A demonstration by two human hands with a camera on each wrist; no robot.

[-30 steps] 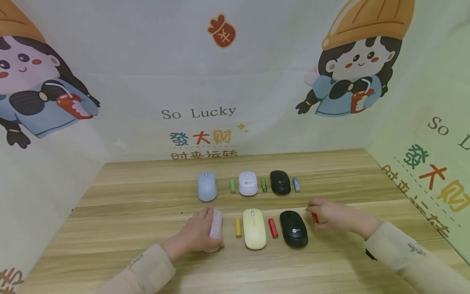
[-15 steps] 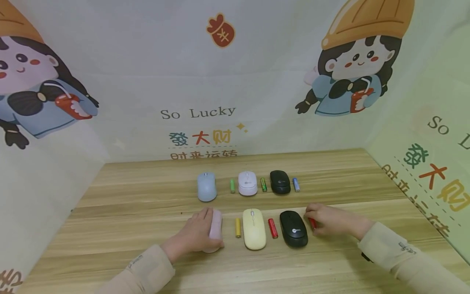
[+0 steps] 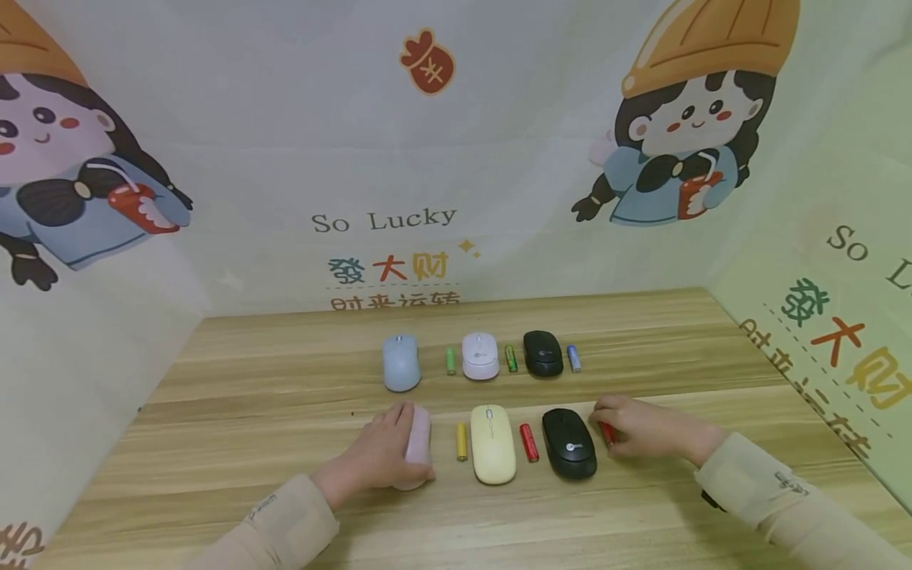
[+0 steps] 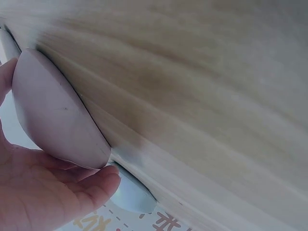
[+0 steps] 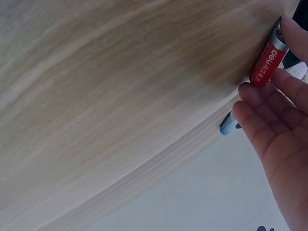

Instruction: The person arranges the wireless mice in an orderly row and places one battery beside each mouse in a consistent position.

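My left hand [image 3: 372, 453] grips a pale pink computer mouse [image 3: 420, 439] at the left end of the front row. In the left wrist view that mouse [image 4: 57, 110] sits on the wood, fingers and thumb at its two ends. My right hand [image 3: 641, 427] pinches a red battery [image 5: 268, 61] between thumb and fingers, down at the tabletop. From the head view, only part of this battery [image 3: 607, 432] shows, just right of a black mouse [image 3: 569, 443]. Between the hands lie a yellow battery [image 3: 461, 441], a pale yellow mouse [image 3: 493, 443] and another red battery [image 3: 529, 442].
A back row holds a light blue mouse [image 3: 402, 362], a light green battery [image 3: 450, 361], a white mouse [image 3: 480, 355], a green battery [image 3: 511, 359], a black mouse [image 3: 543, 354] and a blue battery [image 3: 574, 359]. Printed cloth walls [image 3: 513, 261] enclose the wooden table [image 3: 285, 348].
Over the last second my right hand has shifted slightly left and toward me with the red battery, closer to the black mouse. My left hand stays on the pink mouse.
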